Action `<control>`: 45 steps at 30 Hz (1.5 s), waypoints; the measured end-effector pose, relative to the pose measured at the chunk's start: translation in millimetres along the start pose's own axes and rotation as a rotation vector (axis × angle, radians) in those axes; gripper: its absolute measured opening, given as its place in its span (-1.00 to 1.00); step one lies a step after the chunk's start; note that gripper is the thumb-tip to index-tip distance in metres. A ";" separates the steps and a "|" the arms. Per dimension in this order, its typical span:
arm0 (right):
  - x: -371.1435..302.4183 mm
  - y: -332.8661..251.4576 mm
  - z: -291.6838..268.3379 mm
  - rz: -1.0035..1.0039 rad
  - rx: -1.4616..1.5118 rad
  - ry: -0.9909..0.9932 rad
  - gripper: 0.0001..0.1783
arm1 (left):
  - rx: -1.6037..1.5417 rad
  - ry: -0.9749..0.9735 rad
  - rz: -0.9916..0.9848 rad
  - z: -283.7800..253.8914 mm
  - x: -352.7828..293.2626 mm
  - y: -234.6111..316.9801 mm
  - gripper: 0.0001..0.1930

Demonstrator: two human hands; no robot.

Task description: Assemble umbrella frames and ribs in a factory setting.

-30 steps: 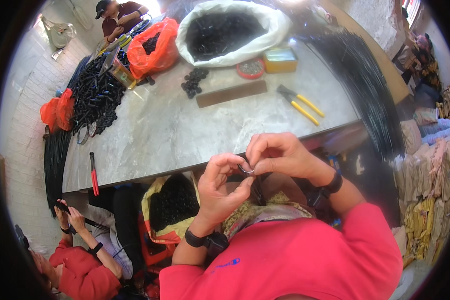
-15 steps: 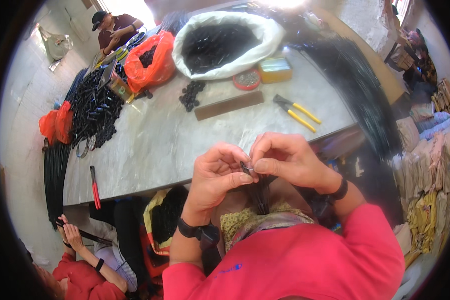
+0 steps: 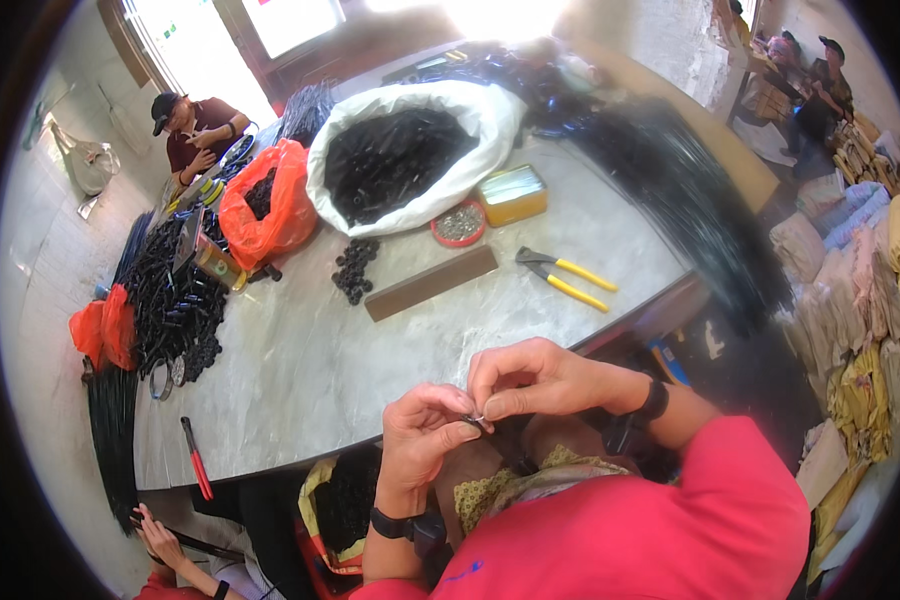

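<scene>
My left hand (image 3: 422, 428) pinches the end of a dark bundle of long thin strands (image 3: 512, 455), which runs down to my lap. Against it, my right hand (image 3: 545, 380) holds a thin silvery wire (image 3: 481, 419) between thumb and forefinger. Both hands meet just off the table's near edge, closed, their fingertips almost touching. Fingers cover most of the bundle's tip, so how the wire sits on it is unclear. Beyond them on the grey table (image 3: 300, 385) lie yellow-handled pliers (image 3: 567, 280) and a brown flat bar (image 3: 432, 283).
A white sack (image 3: 490, 125) of black pieces stands beside an orange bag (image 3: 270, 225), a red dish (image 3: 458, 224) and a yellow tin (image 3: 515, 205). Red-handled pliers (image 3: 198, 460) lie left. Black strands (image 3: 685, 190) cover the right side. Co-workers sit at far left, lower left and far right.
The view has tilted up, so the table and my hands sit lower in the picture. My two hands stay together at the bundle's tip, still pinching the wire and strands.
</scene>
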State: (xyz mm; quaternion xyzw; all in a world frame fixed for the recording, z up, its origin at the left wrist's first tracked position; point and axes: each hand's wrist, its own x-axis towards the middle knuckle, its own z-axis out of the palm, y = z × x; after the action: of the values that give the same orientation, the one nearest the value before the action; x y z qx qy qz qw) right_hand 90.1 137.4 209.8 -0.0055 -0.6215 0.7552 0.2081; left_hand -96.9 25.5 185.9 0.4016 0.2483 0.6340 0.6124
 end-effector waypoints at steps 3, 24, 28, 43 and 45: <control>-3.3 -0.1 -5.3 0.005 0.008 0.015 -0.90 | 0.075 0.011 0.015 6.6 1.4 -1.4 -0.72; 5.5 2.1 -5.4 0.026 -0.122 0.217 -0.84 | 0.097 0.303 0.049 21.0 5.7 -0.4 -0.77; 12.5 2.4 -16.1 0.091 -0.166 0.148 -0.85 | 0.082 0.305 0.055 13.4 5.2 -1.0 -0.78; 129.3 8.8 -72.3 0.188 -0.563 0.070 -0.83 | 0.075 0.242 -0.021 -4.4 8.2 5.8 -0.80; 160.9 26.1 -82.7 0.175 -0.666 0.090 -0.82 | 0.053 0.231 0.005 -5.7 5.4 3.0 -0.79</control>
State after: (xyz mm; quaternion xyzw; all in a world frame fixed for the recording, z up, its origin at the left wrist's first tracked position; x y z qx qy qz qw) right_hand -42.8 262.9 206.8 -0.1598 -0.8211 0.5251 0.1566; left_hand -102.9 31.4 186.3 0.3425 0.3329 0.6708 0.5674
